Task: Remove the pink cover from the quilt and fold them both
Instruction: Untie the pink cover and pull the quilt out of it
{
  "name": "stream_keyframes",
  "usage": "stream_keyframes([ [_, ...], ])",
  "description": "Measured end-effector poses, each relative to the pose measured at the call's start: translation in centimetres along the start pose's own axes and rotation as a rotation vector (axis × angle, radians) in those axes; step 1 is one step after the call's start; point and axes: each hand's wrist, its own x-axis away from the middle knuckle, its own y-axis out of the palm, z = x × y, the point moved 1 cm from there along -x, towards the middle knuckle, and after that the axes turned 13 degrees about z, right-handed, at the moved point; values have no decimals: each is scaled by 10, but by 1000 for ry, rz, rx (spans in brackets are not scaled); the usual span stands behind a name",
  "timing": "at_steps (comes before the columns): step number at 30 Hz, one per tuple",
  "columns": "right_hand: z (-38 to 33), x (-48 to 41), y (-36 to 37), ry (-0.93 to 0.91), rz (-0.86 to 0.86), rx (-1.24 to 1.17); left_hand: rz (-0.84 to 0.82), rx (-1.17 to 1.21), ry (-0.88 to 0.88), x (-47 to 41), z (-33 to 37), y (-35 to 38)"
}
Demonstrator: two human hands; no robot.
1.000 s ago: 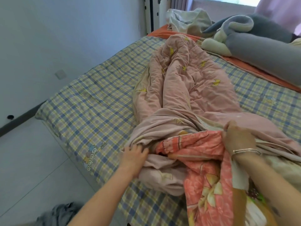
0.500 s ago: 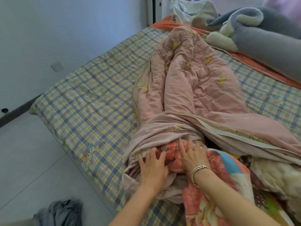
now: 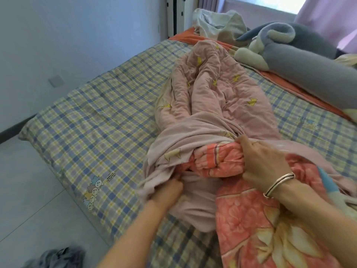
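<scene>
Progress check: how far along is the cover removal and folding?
Done: the near end of the floral quilt is out of the pink cover opening. In hand: the left hand grips the cover's edge, and the right hand grips the quilt at the opening. Left: most of the quilt looks to be inside the bunched cover on the bed; nothing is folded.

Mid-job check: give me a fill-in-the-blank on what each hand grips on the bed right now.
1. The left hand grips the pale ____ fabric cover with yellow crowns.
2. The right hand grips the orange floral padded quilt, whose far end is ____ the cover.
3. The silver bracelet circles the ____ wrist.
Missing words: pink; inside; right.
</scene>
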Motion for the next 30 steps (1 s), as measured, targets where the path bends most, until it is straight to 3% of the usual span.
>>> stream_keyframes([
  [1, 9, -4, -8, 6, 10, 13, 24, -61, -94, -10, -24, -11],
  [3, 30, -14, -20, 47, 33, 27, -98, -113, -243, -10, -88, -11],
  [7, 49, -17, -8, 64, 67, 35, -358, -240, -372, 8, -204, 29],
  [9, 49, -6, 17, 68, 26, 33, -453, -317, -476, 12, -167, -21],
  [12, 40, 23, 65, 157, -400, 261, -632, -305, -253, 8, -69, -54],
  [14, 29, 37, 89, 166, -512, 324, -465, -105, -145, -3, -19, -52],
  [16, 16, 37, 99, 164, -529, 347, -258, 8, -130, -13, -13, -46],
  [18, 10, 27, 100, 159, -552, 345, -108, -27, -134, -24, -12, -39],
  [20, 8, 18, 96, 160, -587, 310, -152, -147, -221, -31, -11, -32],
  [23, 10, 13, 92, 167, -699, 292, -296, -106, -381, -41, -18, -11],
  [24, 8, 13, 91, 159, -699, 287, -302, -108, -378, -44, -18, -7],
  [26, 1, 14, 95, 46, -446, 229, -213, -115, -398, -56, -16, -4],
  [28, -19, 15, 106, -99, -141, 122, -79, 76, -579, -68, -14, -8],
  [30, -53, 19, 120, -261, 4, 0, -28, 356, -656, -79, -1, -21],
])
